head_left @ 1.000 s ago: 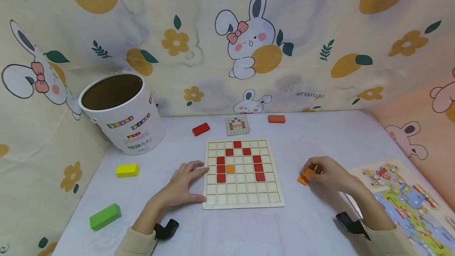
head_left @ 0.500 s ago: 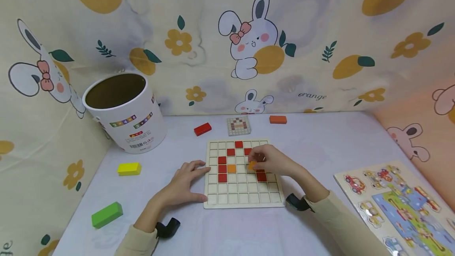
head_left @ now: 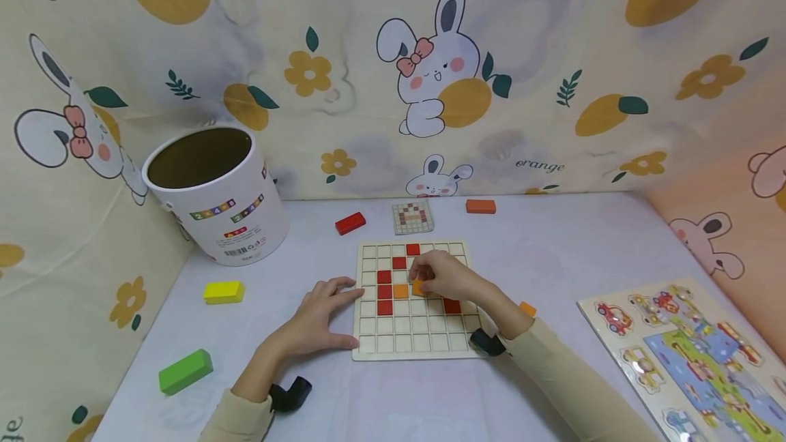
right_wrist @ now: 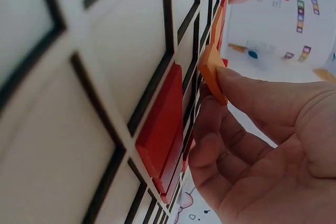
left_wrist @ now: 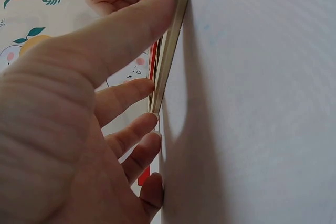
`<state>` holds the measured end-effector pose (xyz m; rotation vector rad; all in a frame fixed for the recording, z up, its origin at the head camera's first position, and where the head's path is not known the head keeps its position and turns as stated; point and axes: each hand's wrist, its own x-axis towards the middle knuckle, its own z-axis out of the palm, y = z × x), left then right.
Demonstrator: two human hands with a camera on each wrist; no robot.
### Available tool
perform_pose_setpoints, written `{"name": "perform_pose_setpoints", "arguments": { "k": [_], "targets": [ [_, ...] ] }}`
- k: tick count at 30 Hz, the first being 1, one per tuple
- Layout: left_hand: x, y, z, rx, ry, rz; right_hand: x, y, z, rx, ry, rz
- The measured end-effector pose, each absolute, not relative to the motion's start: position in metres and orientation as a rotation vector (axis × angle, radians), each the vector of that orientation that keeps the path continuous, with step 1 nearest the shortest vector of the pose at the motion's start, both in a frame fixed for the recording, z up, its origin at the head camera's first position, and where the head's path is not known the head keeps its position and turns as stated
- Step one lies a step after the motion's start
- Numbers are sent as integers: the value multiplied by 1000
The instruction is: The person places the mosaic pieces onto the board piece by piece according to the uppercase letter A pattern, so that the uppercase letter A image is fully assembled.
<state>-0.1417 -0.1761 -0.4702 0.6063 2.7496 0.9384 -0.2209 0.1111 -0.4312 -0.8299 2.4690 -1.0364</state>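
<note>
A cream grid board [head_left: 402, 344] lies on the table with red tiles [head_left: 384, 291] in several squares and one orange tile [head_left: 400, 291] left of centre. My right hand [head_left: 457, 280] pinches another orange tile [right_wrist: 211, 67] between thumb and fingers, tilted close over the board, just right of the placed orange one. That hand hides some red tiles on the board's right side. Along the board's left edge rests my left hand [head_left: 313, 317], fingers spread; in the left wrist view its thumb [left_wrist: 126, 32] and fingertips touch the edge.
Behind the board lie a small pattern card [head_left: 413, 217], a red block [head_left: 351, 224] and an orange-red block [head_left: 481, 207]. Yellow [head_left: 224, 292] and green [head_left: 185, 372] blocks and a white bucket [head_left: 245, 224] stand left. Rightward are an orange piece [head_left: 527, 308] and a picture puzzle [head_left: 638, 333].
My right hand has moved left from the orange pieces on the table to over the board, carrying one orange tile. The left hand has stayed at the board's edge.
</note>
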Motion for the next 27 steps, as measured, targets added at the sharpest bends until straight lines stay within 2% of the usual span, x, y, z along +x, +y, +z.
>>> {"name": "perform_pose_setpoints", "arguments": {
  "k": [17, 22, 27],
  "targets": [
    [-142, -175, -469, 600, 2729, 964, -213, 111, -430, -831, 2628, -905],
    [-143, -175, -470, 598, 2735, 958, -211, 133, -422, -806, 2668, -962],
    [-142, -175, -472, 597, 2728, 962, -209, 176, -417, -692, 2694, -929]
  ]
}}
